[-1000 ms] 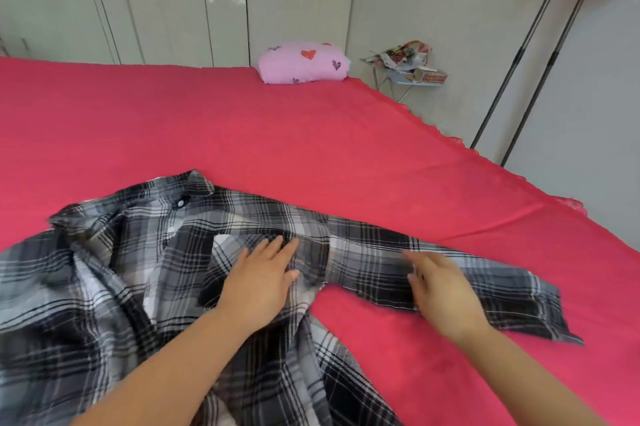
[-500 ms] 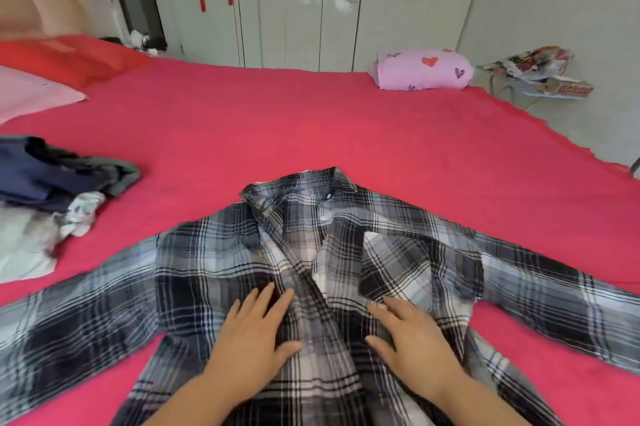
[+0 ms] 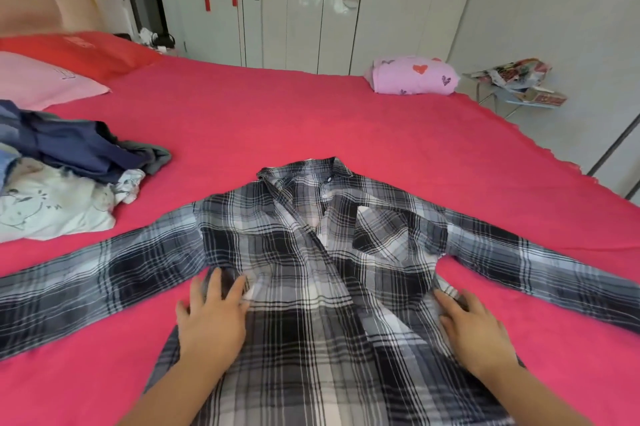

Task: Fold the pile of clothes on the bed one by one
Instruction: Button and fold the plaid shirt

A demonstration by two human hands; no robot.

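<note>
A black, grey and white plaid shirt (image 3: 311, 252) lies spread face up on the red bed (image 3: 277, 121), collar away from me, both sleeves stretched out to the sides. My left hand (image 3: 211, 315) lies flat with spread fingers on the shirt's left side edge, under the armpit. My right hand (image 3: 474, 328) presses flat on the shirt's right side edge. At the left edge sits a pile of unfolded clothes (image 3: 62, 176), dark blue on top and white below. A folded pink garment with hearts (image 3: 412, 76) rests at the bed's far right corner.
A pink pillow (image 3: 41, 83) and a red pillow (image 3: 79, 50) lie at the head of the bed, far left. White wardrobe doors (image 3: 311, 3) stand behind the bed. A small stand with papers (image 3: 516, 83) is beside the far right corner.
The view has swung left and the shirt now lies spread symmetrically. My hands have slid apart from the shirt's middle to its two side edges.
</note>
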